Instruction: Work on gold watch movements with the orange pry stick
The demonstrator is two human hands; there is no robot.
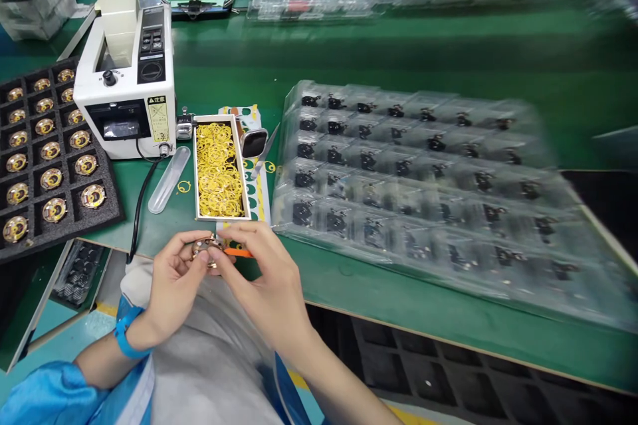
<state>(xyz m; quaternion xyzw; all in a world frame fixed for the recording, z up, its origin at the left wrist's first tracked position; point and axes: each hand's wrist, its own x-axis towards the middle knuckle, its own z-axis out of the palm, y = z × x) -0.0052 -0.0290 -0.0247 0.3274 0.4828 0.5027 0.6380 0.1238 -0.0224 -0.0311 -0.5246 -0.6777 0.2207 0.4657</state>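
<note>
My left hand (174,279) and my right hand (269,272) meet above the table's front edge, pinching a small round brass mechanism (207,251) between their fingertips. The fingers cover most of it, so its details are hidden. An orange-handled tool (238,252) lies just under my right hand's fingers, and that hand does not clearly grip it. Directly ahead of my hands stands a white-walled box of thin yellow rings (219,169). One loose yellow ring (184,187) lies on the green mat to its left.
A black foam tray of round brass parts (20,212) lies at left, behind it a white tape dispenser (124,80). Stacked clear blister trays holding dark parts (399,172) cover the right. A clear plastic tube (169,179), a tally counter (184,125) and a small dark-screened device (254,143) sit near the box.
</note>
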